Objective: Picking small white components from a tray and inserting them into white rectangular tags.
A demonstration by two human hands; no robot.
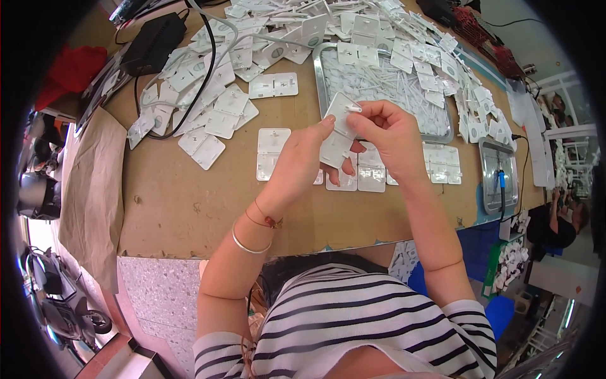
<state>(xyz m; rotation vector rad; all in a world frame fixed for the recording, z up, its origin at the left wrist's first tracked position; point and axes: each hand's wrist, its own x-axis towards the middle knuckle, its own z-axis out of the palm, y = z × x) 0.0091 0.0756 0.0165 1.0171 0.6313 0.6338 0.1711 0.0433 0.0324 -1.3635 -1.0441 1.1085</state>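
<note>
A thin white plastic panel [334, 149] with small raised fittings is held tilted above the table. My left hand [302, 155] grips it, thumb on its face and fingers behind. At its upper right, my right hand [394, 134] pinches a small white plastic piece [355, 108] against the panel; the fingertips partly hide where the two meet. Below my hands similar panels lie in a row, among them a left one [273, 151], a middle one [372, 179] and right ones [445, 165]. Just beyond is a metal tray [320, 82] of small, slender white parts.
A large heap of white panels [278, 47] covers the table's far side, with more panels [208, 129] at left. A black power adapter [153, 44] and loose cables lie far left, near brown paper [95, 189]. At right, a blue-handled tool [502, 180] rests on a smaller metal tray [490, 201].
</note>
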